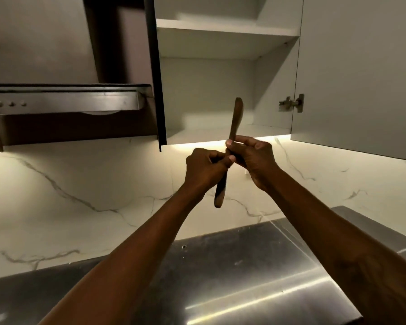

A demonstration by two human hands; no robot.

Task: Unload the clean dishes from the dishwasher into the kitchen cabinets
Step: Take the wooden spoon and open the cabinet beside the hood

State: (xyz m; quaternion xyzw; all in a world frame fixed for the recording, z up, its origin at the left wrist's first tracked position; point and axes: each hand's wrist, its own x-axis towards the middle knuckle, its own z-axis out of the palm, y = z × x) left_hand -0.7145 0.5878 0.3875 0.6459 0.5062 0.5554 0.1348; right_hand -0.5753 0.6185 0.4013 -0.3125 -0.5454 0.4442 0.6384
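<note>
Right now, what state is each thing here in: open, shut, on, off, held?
Grey wall cabinet: open, right door swung out.
Strip light under the cabinet: on.
Dark wooden utensil: held roughly upright before the cabinet, not yet on a shelf.
Left hand: grips the utensil's lower part.
Right hand: pinches its upper part.

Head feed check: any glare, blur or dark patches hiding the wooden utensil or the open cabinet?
Head view: the light strip glows behind the left hand and right hand, leaving them and the wooden utensil they grip dark; head view: glare streaks cross the steel counter; head view: the upper shelf is smeared by blur, the lower shelf readable.
</note>
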